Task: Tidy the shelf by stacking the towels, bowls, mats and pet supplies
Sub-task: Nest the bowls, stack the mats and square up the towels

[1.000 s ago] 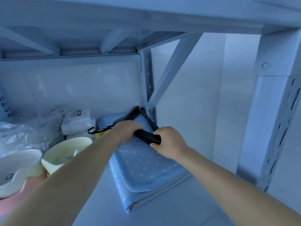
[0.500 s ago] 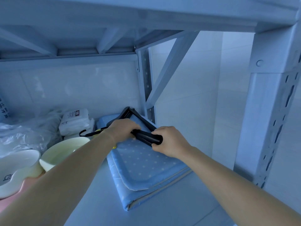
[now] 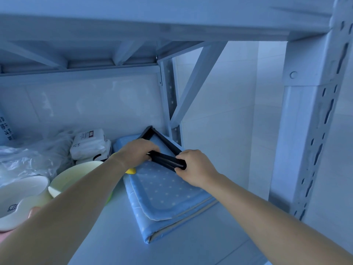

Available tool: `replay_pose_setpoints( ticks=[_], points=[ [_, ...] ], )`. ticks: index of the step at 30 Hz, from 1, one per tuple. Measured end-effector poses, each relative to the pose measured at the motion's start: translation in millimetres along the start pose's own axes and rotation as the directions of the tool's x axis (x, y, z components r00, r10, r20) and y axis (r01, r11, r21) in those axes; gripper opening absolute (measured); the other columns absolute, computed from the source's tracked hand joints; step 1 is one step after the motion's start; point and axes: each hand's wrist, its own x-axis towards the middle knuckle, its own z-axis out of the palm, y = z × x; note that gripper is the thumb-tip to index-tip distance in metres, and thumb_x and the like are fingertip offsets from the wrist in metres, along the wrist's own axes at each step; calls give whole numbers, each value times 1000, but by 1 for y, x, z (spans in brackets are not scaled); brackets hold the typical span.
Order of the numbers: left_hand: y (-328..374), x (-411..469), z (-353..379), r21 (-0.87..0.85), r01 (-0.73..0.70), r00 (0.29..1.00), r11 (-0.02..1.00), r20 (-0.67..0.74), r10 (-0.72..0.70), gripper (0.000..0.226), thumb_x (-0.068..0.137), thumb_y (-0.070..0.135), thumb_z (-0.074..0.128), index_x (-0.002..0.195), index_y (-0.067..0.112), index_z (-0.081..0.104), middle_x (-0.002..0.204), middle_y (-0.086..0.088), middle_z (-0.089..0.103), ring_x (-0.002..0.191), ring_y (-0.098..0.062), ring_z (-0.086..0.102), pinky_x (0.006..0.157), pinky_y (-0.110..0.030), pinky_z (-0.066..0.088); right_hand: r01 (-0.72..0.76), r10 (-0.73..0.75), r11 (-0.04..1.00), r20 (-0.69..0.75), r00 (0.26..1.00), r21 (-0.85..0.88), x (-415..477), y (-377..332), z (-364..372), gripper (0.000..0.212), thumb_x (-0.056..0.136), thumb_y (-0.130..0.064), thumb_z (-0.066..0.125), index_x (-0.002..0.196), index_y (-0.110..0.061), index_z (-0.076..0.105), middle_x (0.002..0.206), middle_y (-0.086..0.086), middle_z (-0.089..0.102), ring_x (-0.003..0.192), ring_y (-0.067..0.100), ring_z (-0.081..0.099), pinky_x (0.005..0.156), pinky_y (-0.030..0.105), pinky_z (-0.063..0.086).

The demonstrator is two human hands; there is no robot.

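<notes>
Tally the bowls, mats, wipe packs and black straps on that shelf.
Bowls: 2 (white bowl, cream bowl)
Mats: 2 (top mat, bottom mat)
Wipe packs: 2 (upper pack, lower pack)
Straps: 1 (black strap)
Total: 7

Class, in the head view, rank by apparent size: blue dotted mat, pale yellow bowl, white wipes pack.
Blue dotted mat
Pale yellow bowl, partly hidden
White wipes pack, farther back, so its true size is unsure
</notes>
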Motion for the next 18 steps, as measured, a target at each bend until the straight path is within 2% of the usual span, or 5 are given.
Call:
replay_pose_setpoints(
  ticks=[3,6,11,15,18],
  points=[
    [6,0,5,25,25,1000,999,-7,-25,26,85,7,56,102,25,63,97,6,60,96,-14,54,85,-35,45,4,-4,1000,-7,1000,-13,1,0,0,12,83,-21,59,82,-10,65,77,6,62,67,20,56,60,33,48],
    [13,-2,12,13,6,1000,1000,-25,-5,28,86,4,54,105,24,60,100,4,59,98,-15,53,86,-33,43,1,-2,999,-22,1000,-46,-1,1,1,12,84,-24,58,89,-15,65,81,2,61,72,19,56,61,32,50],
    [27,-7,16,-74,-39,998,996,-57,35,33,88,2,51,111,24,59,103,3,61,98,-15,54,88,-35,43,27,-30,998,-52,998,-58,-9,0,3,28,83,-27,60,109,-16,62,100,2,63,91,21,59,72,37,53],
    [34,-14,13,-116,23,996,993,-82,-33,37,89,8,53,121,27,55,116,6,57,108,-13,51,92,-35,43,41,-44,998,-66,997,-47,-13,-1,-1,39,85,-29,60,122,-17,58,117,1,62,105,20,57,83,35,51],
    [43,-25,9,-115,102,984,988,-133,-117,35,89,21,57,121,35,52,115,14,53,108,-8,49,88,-33,47,49,-51,998,-64,997,-36,-19,-3,-7,41,87,-31,59,126,-17,55,121,-2,60,109,17,56,85,31,49]
  ],
)
